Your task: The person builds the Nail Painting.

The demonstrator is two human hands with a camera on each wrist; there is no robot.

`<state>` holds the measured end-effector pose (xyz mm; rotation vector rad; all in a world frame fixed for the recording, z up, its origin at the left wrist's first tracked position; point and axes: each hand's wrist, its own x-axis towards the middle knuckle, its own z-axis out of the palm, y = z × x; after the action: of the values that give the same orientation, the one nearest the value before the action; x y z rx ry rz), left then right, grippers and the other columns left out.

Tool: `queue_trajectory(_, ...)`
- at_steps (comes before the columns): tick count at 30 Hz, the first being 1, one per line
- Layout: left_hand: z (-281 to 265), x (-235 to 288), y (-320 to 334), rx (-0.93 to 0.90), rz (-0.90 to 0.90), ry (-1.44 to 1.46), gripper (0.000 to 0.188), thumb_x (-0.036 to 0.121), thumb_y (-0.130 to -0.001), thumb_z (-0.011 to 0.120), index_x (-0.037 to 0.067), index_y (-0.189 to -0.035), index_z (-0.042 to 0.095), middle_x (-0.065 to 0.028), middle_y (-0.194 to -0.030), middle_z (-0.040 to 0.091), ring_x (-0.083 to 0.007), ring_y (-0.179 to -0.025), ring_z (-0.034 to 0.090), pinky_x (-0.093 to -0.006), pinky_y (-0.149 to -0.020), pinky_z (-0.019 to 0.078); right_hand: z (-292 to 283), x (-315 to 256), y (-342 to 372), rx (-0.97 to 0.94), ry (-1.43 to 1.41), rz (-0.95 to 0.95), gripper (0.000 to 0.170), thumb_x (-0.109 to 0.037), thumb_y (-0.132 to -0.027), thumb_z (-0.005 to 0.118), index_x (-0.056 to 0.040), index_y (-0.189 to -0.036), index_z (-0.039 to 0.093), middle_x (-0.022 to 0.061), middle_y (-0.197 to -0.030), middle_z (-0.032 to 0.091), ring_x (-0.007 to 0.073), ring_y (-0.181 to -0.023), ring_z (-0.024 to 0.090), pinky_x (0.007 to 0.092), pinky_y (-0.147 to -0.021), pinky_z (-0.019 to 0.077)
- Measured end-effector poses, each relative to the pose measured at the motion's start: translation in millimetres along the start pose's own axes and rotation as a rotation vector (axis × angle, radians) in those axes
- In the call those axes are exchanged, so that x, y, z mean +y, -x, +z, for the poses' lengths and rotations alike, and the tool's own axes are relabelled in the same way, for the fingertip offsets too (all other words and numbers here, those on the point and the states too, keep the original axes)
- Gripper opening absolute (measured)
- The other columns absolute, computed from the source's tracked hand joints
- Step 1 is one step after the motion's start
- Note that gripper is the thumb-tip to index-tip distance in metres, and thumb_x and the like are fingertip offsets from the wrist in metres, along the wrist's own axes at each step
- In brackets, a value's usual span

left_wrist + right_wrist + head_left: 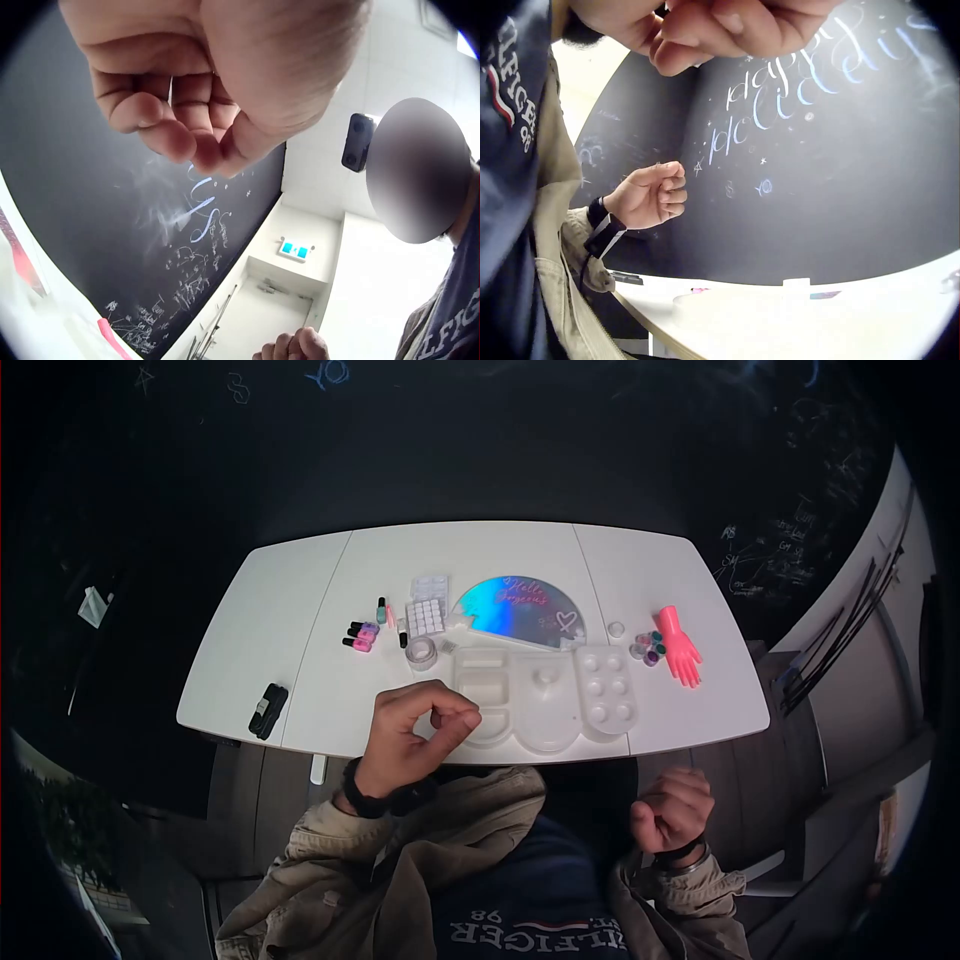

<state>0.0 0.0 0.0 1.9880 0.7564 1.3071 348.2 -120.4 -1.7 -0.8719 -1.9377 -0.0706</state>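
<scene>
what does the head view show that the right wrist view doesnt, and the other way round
Only the head view: the pink hand-shaped piece and the chalk scribbles at the blackboard's right.

Only the right wrist view: the readable chalk words "happy holidays".

Both: the left hand, right hand, white table and blackboard.

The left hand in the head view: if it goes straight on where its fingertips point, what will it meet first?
First in line from the left hand is the leftmost white tray. But the hand looks raised above the table, so it might pass over; the height is unclear.
</scene>
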Motion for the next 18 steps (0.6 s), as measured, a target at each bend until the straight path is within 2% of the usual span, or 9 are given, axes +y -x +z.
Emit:
queue_trajectory(12,-5.6,-13.8,-11.4,-0.005,0.01,0.037,0.005,-0.001,-0.1,0.083,-0.001,-0.101,0.077,-0.0071,-0.093,0.079,-0.0114,-0.08,0.067,-0.0281,-0.076,0.053,-9.7,-5.6,7.0,0.036,0.067,0.049,0.036,-0.015,-0.1,0.078,-0.0081,-0.068,0.063,0.0023,-0.061,0.061,0.0204,-0.049,0.061,0.0334,-0.049,0.0439)
queue_trajectory(18,-13.5,-24.2,-13.2,0.025,-0.009,0.041,0.005,-0.003,-0.101,0.08,-0.002,-0.103,0.076,-0.0074,-0.097,0.078,-0.0121,-0.088,0.07,-0.0285,-0.083,0.0547,-9.3,-10.7,14.1,0.051,0.082,0.062,0.037,-0.015,-0.101,0.076,-0.0066,-0.068,0.062,0.0038,-0.061,0.061,0.0222,-0.048,0.058,0.035,-0.05,0.0428)
